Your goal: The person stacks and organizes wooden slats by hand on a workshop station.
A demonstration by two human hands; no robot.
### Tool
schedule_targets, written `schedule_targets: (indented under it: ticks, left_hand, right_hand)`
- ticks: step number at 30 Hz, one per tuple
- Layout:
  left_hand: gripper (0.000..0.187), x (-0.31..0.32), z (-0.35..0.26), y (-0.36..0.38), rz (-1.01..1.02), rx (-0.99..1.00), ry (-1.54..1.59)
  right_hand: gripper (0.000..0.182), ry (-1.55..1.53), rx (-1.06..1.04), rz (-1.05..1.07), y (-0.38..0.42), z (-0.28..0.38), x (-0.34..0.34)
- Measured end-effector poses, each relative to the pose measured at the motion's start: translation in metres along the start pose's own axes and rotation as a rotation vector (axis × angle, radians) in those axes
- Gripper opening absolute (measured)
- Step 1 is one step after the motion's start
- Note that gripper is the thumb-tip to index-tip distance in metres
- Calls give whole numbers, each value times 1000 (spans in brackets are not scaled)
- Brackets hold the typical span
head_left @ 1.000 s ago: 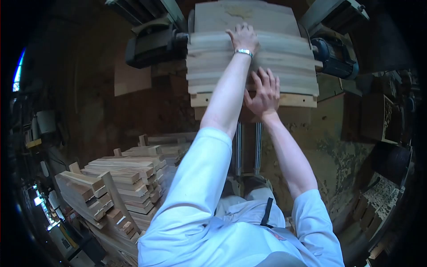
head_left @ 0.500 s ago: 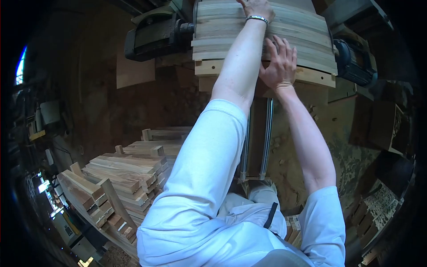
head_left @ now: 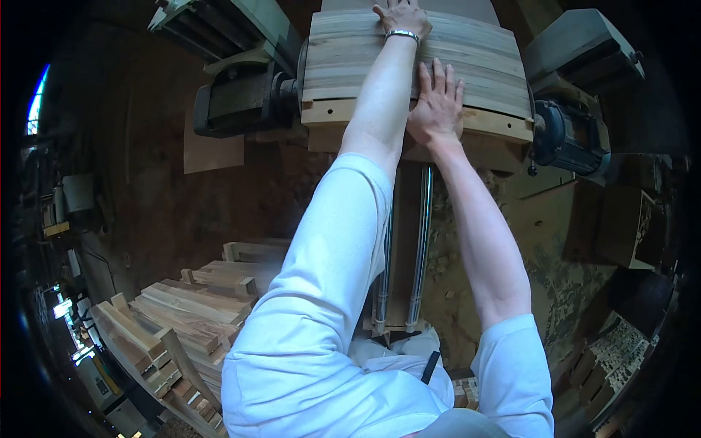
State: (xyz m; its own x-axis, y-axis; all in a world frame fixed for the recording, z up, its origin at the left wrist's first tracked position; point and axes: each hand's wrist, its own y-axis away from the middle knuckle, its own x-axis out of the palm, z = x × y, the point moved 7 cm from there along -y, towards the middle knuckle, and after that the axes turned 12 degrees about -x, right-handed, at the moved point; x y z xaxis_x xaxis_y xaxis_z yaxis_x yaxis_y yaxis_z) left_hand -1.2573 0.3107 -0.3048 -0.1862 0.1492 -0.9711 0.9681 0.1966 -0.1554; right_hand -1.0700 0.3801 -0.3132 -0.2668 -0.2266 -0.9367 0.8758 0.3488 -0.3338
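Boards [head_left: 350, 62] of pale, streaked wood lie side by side as one ribbed panel at the top centre of the frame, on a light wooden base. The left hand [head_left: 403, 17] presses flat at its far edge; the right hand [head_left: 437, 102] lies near the front, fingers spread. Compared with half a second ago, both hands sit further left. A motor [head_left: 573, 139] stands right, stacked timber [head_left: 190, 310] lower left.
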Motion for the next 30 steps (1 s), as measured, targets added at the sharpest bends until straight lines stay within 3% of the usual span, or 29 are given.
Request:
schedule_targets:
  ticks: [3,5,6,13,15,23,26,28,30]
  left_hand:
    - [68,26,3,-1,-4,-11,-30]
    - [50,16,8,18,-159,-18,106]
    - [49,9,10,36,-67,-23,102]
    - [42,-37,33,206,30,71,195]
    - [42,-50,38,261,-101,114,188]
    - [52,-77,52,431,11,190,244]
    - [64,-92,54,476,17,464,115]
    - [64,-106,64,496,63,527,143]
    - [66,-112,63,512,125,593,155]
  right_hand:
    - [87,19,14,65,11,3,-5]
    - [88,-50,31,82,29,13,-14]
    - [90,-76,35,77,42,19,-20]
    - [90,-142,53,109,177,71,-66]
    - [90,-142,57,123,220,86,-81]
    - [87,-152,31,158,373,144,-139]
    - [85,-344,-63,210,394,127,-150]
    - [85,-148,129,100,393,61,-176]
    - [89,-53,537,104,412,-36,-159]
